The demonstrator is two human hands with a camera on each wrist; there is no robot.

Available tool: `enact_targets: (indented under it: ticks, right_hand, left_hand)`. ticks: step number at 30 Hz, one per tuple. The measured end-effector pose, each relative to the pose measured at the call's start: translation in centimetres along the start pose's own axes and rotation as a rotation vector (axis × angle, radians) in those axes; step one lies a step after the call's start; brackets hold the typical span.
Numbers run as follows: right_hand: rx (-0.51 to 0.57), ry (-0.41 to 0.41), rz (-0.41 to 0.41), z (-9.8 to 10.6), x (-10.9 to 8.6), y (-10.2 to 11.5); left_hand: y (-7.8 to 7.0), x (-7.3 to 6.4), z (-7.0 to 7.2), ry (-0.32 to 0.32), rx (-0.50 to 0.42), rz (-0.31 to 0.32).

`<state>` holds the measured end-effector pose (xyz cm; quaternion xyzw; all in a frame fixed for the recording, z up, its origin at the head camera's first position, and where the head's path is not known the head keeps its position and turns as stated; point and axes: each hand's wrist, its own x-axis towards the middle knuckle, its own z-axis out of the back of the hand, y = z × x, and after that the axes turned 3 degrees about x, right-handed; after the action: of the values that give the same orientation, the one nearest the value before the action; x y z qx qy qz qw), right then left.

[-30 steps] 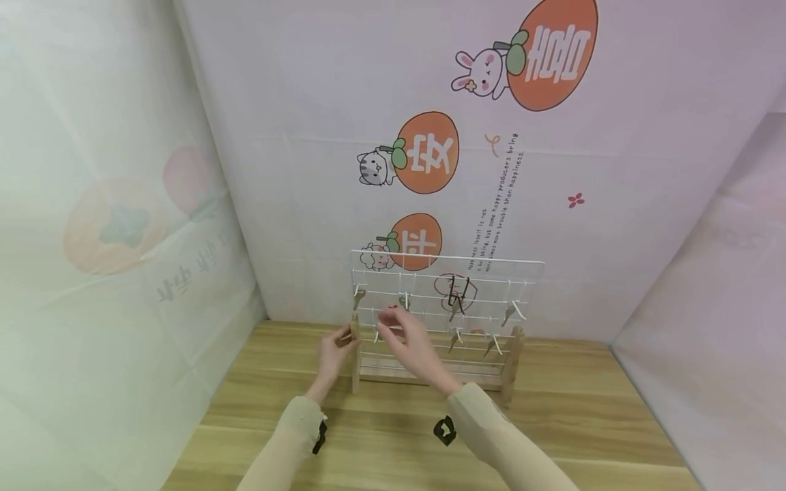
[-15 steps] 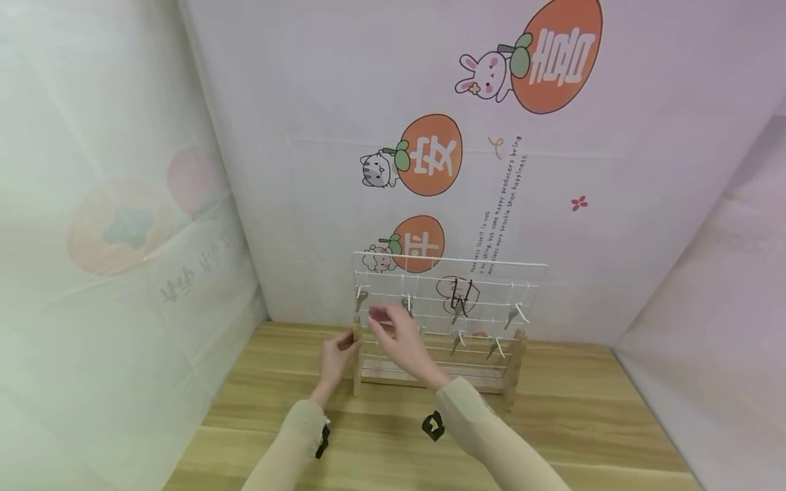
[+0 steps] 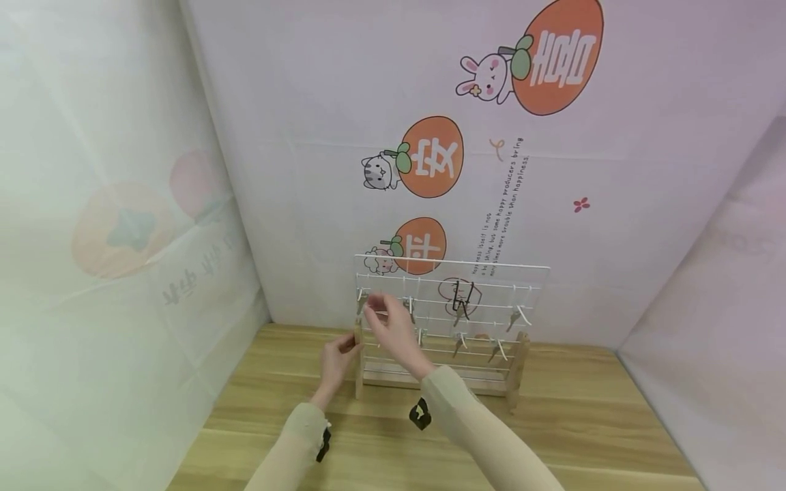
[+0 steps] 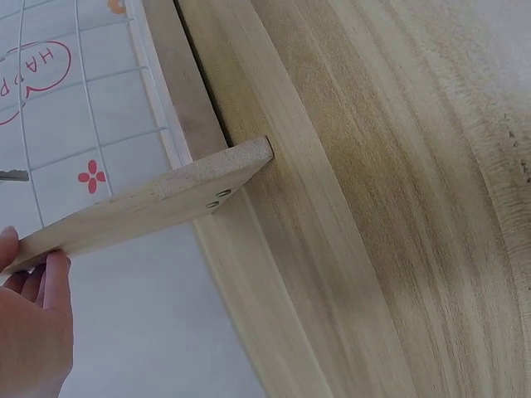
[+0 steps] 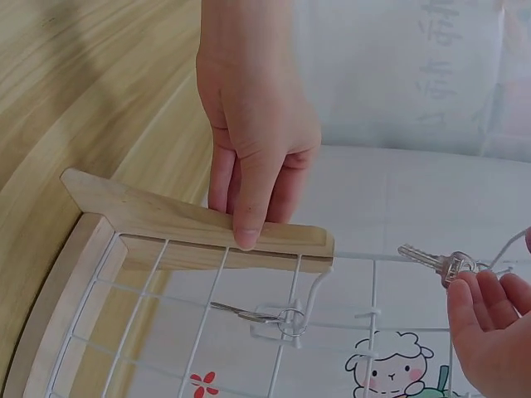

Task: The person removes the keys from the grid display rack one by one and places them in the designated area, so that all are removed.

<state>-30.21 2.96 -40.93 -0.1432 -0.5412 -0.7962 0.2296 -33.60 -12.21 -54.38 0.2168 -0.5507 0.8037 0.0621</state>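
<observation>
A white wire grid rack (image 3: 451, 262) with wooden side posts bears several keys on hooks. My left hand (image 3: 334, 361) grips the left wooden post (image 4: 124, 220), thumb on one side and fingers on the other. My right hand (image 3: 396, 334) is raised at the rack's upper left, its fingers loosely bent. In the right wrist view, its fingertips (image 5: 469, 303) are at the head of a silver key (image 5: 452, 267), which hangs from a hook; whether they touch it is unclear. Another key (image 5: 241, 313) hangs on a ring from a lower hook near the post.
More keys hang towards the right, such as one at the upper right key hook (image 3: 514, 317). A black hook (image 3: 460, 300) is on the grid. The rack stands on a wood-grain table (image 3: 571, 423), before a printed white backdrop (image 3: 295, 204).
My right hand has moved left and up across the grid, from the lower hooks to the upper left key. My left hand stays on the post.
</observation>
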Motion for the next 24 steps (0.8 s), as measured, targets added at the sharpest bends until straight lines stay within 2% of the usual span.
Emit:
enact_targets:
  ticks: [7, 14, 24]
  right_hand:
    - [-0.048, -0.003, -0.046, -0.4, 0.8, -0.4]
    - [-0.07, -0.028, -0.035, -0.6, 1.5, -0.7]
    - [-0.089, -0.022, -0.069, -0.7, 2.2, -0.6]
  left_hand:
    - [-0.1, 0.0, 0.1, 0.009, 0.001, 0.011]
    - [0.0, 0.0, 0.0, 0.008, 0.011, 0.034]
    - [0.1, 0.1, 0.0, 0.028, -0.008, 0.087]
